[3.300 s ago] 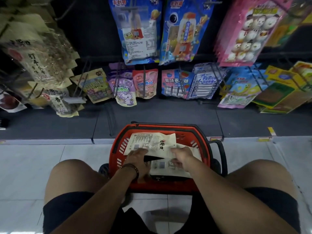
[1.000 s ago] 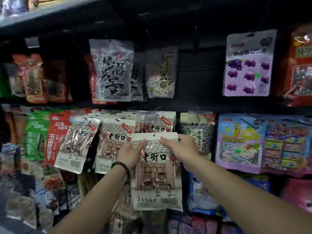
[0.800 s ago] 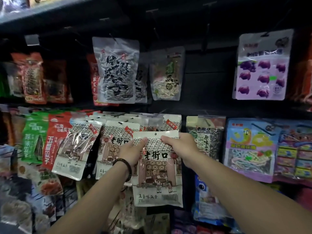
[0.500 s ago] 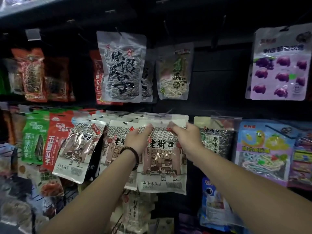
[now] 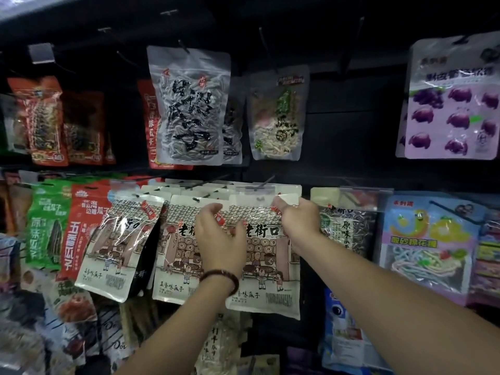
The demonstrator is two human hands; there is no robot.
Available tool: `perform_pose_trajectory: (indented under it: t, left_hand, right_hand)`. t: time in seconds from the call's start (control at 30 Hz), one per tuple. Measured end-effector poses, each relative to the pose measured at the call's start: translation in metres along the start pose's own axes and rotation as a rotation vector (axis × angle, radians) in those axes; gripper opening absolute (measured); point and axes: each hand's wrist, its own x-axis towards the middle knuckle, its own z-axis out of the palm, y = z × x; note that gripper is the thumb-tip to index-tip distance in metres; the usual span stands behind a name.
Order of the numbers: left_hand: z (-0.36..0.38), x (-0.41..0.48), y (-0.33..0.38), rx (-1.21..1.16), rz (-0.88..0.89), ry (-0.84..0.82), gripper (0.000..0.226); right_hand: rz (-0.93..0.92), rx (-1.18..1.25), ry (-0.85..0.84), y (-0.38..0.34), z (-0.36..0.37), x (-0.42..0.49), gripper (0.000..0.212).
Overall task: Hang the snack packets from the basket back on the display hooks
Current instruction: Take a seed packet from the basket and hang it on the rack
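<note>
Your right hand (image 5: pixel 299 220) pinches the seed packet (image 5: pixel 266 255) at its top corner, around 1 o'clock on the bag; your left hand (image 5: pixel 219 239) rests open, at about 9 o'clock. It hangs upright, long axis vertical, at the hook (image 5: pixel 263 182). Release before the hole seats and it'll likely drop

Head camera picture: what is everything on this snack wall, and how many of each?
Cream seed packets with an old-street drawing: three fronts showing, more stacked behind, middle row.
Clear packet of striped seeds with black lettering: one in front, top row.
Clear packet of pale kernels: one, right of it.
Lilac packet with purple sweets: one, top right.
Green packet and red packet: one each, middle left.
Dark bead bracelet: one, left wrist.
Left hand: open, resting on the packets.
Right hand: pinching the front packet's top corner.
</note>
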Motion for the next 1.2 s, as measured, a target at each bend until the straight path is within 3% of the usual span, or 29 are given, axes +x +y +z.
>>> perform_pose_trajectory:
  t: [0.07, 0.1, 0.27, 0.47, 0.7, 0.8, 0.93, 1.03, 1.2]
  left_hand:
    - [0.007, -0.020, -0.015, 0.213, 0.234, -0.073, 0.048]
    - [0.011, -0.028, -0.021, 0.275, 0.285, -0.162, 0.052]
    - [0.034, -0.043, -0.040, 0.438, 0.320, -0.509, 0.086]
    - [0.056, -0.041, -0.044, 0.555, 0.261, -0.526, 0.097]
    - [0.043, -0.063, -0.037, 0.524, 0.334, -0.434, 0.087]
    - [0.027, -0.104, -0.025, 0.402, 0.379, -0.433, 0.065]
    - [0.012, -0.197, -0.029, 0.318, 0.455, -0.627, 0.034]
    - [0.011, -0.288, -0.055, 0.322, 0.368, -0.861, 0.026]
    - [0.009, -0.429, -0.107, 0.408, -0.088, -1.231, 0.032]
  right_hand:
    - [-0.008, -0.005, 0.028, 0.005, 0.001, 0.008, 0.035]
    - [-0.014, -0.029, 0.037, 0.008, 0.003, 0.012, 0.031]
    - [-0.035, -0.127, 0.108, 0.021, 0.014, 0.037, 0.044]
    - [-0.054, -0.218, 0.099, 0.029, 0.012, 0.058, 0.042]
    - [-0.087, -0.418, 0.006, 0.013, -0.020, 0.020, 0.065]
    - [-0.198, -0.495, -0.037, 0.020, -0.059, -0.025, 0.054]
    - [-0.246, -0.545, -0.206, 0.066, -0.127, -0.107, 0.019]
    - [-0.127, -0.623, -0.278, 0.125, -0.184, -0.178, 0.009]
    - [0.309, -0.673, -0.359, 0.249, -0.273, -0.287, 0.019]
